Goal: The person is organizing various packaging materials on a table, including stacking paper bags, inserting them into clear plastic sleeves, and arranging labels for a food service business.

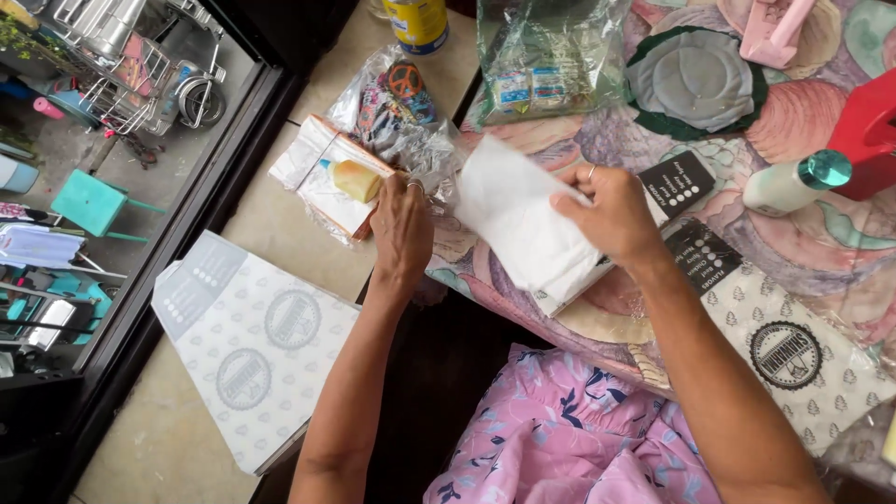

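- Clearly the right hand (611, 217) pinches the top edge of a white packet (523, 224), thumb on the near face and fingers behind; the packet sits tilted over the patterned cloth (803, 252) on the counter, its lower end near the counter's edge. Held by one edge only, it could slip out and drop onto the pink dress (569, 439) below.
- The left hand (401, 229) lies with fingers curled down over crinkled clear plastic (420, 149), just right of a yellow block (357, 179) in a wrapped white bundle (317, 173). I cannot tell whether it grips the plastic or only presses it. A tug there might drag the bundle, which hangs close to the ledge's rim.
- A white bottle with a teal cap (793, 182) lies on its side, far right; a sweep of the right arm could roll it.
- The printed paper bag (252, 345) at near left overhangs the ledge and may slide if nudged.
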